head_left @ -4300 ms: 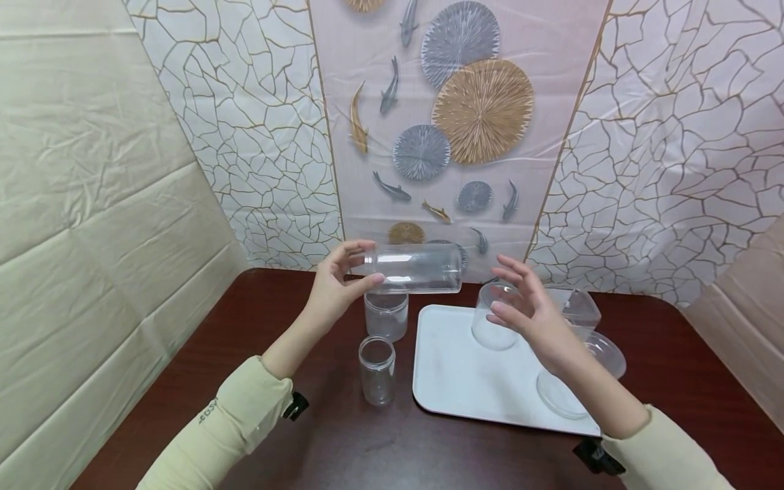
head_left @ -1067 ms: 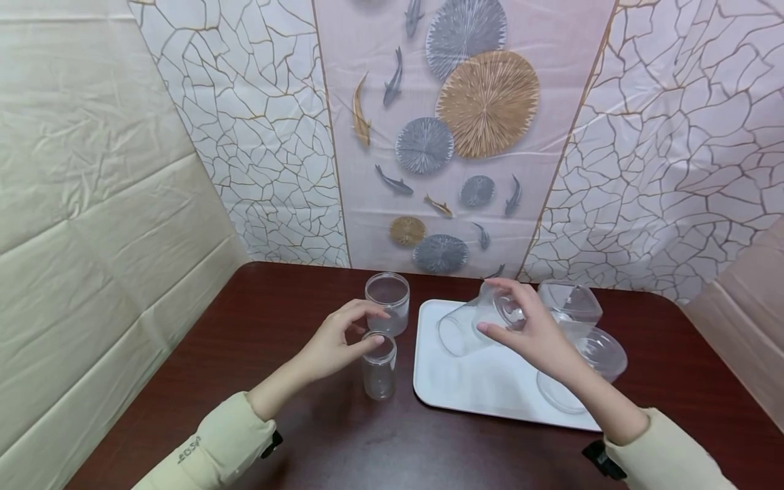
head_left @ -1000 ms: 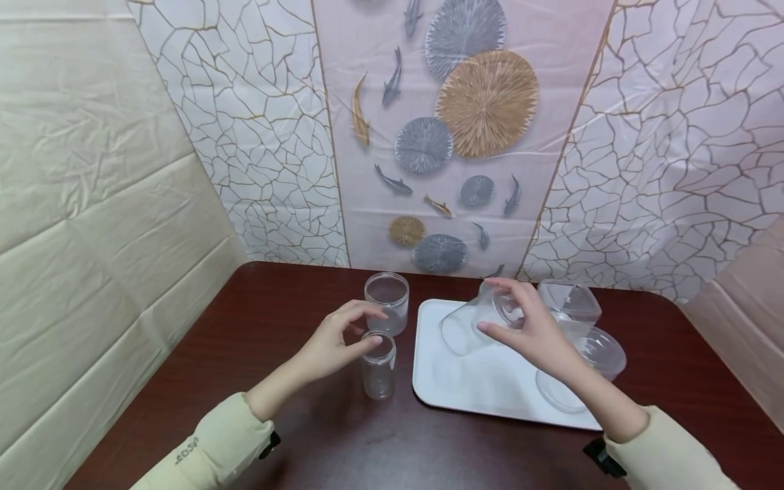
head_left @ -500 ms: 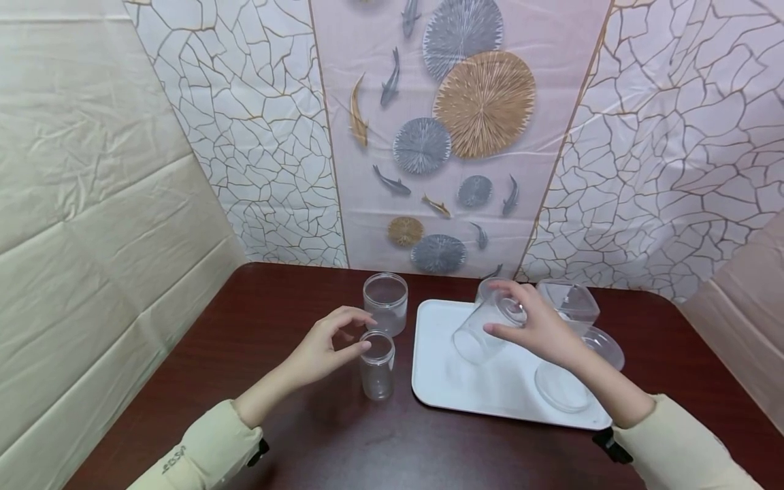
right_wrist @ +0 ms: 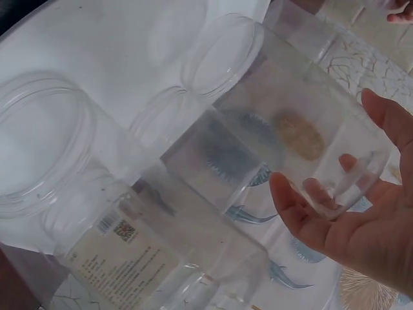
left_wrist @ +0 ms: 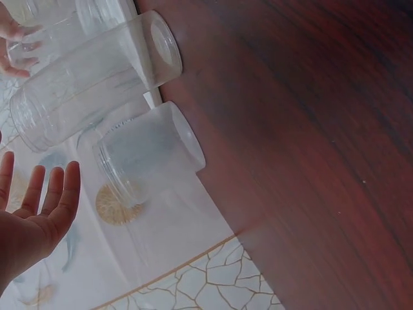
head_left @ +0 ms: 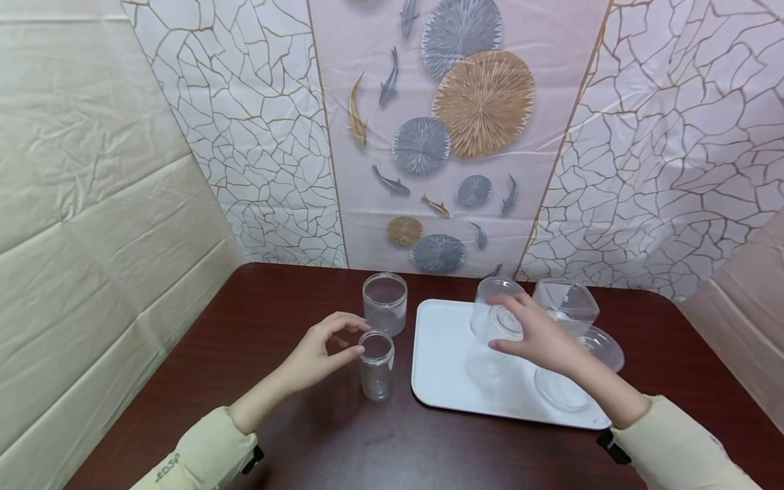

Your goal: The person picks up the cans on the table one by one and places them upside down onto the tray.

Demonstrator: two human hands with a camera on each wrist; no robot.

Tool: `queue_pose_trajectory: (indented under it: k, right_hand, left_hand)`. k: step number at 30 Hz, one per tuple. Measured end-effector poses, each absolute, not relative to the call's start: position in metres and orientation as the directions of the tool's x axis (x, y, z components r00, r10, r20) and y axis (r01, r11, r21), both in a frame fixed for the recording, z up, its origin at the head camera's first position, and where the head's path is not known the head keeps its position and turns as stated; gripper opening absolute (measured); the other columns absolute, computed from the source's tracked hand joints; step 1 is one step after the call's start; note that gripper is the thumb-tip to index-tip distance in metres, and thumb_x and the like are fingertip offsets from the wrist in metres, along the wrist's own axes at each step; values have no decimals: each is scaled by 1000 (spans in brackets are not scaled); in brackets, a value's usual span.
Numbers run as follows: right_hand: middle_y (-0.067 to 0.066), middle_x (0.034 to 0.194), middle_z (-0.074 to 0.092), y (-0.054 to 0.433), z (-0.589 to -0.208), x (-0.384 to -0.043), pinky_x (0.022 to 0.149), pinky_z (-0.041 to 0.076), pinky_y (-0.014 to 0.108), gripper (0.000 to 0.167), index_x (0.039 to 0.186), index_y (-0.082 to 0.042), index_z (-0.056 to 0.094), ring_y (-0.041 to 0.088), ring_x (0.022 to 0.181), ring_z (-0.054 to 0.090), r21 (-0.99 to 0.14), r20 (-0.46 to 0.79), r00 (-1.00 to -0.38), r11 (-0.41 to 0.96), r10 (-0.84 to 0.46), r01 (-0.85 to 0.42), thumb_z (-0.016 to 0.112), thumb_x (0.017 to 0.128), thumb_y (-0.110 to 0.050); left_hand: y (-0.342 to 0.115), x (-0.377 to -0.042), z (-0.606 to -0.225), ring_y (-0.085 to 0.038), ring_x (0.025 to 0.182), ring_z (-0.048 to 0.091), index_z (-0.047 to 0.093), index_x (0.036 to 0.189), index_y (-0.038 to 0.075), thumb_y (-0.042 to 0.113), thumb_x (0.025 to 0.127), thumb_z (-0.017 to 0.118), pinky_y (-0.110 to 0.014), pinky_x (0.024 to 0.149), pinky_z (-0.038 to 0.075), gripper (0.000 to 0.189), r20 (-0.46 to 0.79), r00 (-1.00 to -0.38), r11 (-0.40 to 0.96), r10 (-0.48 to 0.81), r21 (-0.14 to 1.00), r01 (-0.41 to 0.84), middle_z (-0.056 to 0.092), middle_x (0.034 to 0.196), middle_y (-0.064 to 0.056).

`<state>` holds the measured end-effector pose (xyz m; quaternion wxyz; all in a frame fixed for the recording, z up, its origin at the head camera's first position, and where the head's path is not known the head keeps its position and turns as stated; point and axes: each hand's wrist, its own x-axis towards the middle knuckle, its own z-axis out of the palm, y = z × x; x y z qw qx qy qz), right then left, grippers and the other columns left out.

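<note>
My right hand [head_left: 539, 337] curls around the base end of a tall clear plastic jar [head_left: 508, 318], which is mouth-down over the white tray [head_left: 437, 381]. In the right wrist view, the fingers show through the clear jar [right_wrist: 277, 116]. My left hand [head_left: 318, 350] has relaxed, spread fingers beside the rim of a narrow clear jar [head_left: 377, 378] standing upright on the table. In the left wrist view, this left hand [left_wrist: 39, 219] is apart from the jars. A wider clear jar [head_left: 384, 316] stands upright behind the narrow one.
Another clear jar [head_left: 484, 309] stands on the tray behind the held one. A squarish clear container [head_left: 572, 299] and a round clear one [head_left: 562, 393] sit along the tray's right side. Patterned cloth [head_left: 275, 156] hangs behind the dark red table [head_left: 275, 435].
The tall jar passed from my left hand to my right. Over the last second, my right hand turned it more upright over the tray, while my left hand drew slightly left.
</note>
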<state>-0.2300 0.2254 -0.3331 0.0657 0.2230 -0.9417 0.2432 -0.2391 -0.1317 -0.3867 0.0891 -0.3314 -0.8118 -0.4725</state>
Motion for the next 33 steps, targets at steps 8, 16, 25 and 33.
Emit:
queue_pose_trajectory:
  k: [8, 16, 25, 33]
  right_hand:
    - [21, 114, 52, 226, -338, -229, 80, 49, 52, 57, 126, -5, 53, 37, 102, 55, -403, 199, -886, 789, -419, -464, 77, 75, -13]
    - [22, 113, 53, 228, -342, -228, 81, 49, 53, 57, 122, -4, 54, 38, 102, 55, -400, 205, -876, 779, -436, -482, 79, 71, -10]
    - [23, 115, 53, 230, -345, -228, 80, 49, 51, 56, 121, -3, 55, 39, 102, 56, -400, 175, -883, 788, -436, -469, 78, 70, -9]
    - [23, 115, 51, 232, -347, -230, 76, 50, 50, 56, 122, -4, 54, 38, 99, 55, -404, 128, -892, 798, -434, -447, 78, 72, -9]
  left_hand:
    - [-136, -237, -387, -15, 103, 59, 64, 111, 9, 7, 84, 69, -32, 76, 55, 28, 447, -779, 349, 440, 714, 607, 62, 115, -6]
    - [-140, -237, -390, -8, 99, 56, 64, 110, 9, 7, 83, 70, -39, 75, 55, 27, 454, -779, 350, 433, 711, 609, 62, 115, -7]
    - [-143, -237, -391, -7, 99, 56, 64, 111, 6, 8, 84, 70, -36, 75, 55, 28, 452, -780, 359, 434, 707, 609, 62, 115, -7]
    - [-144, -237, -392, -7, 99, 56, 63, 111, 5, 9, 84, 69, -35, 75, 55, 28, 452, -780, 357, 432, 709, 609, 63, 114, -7]
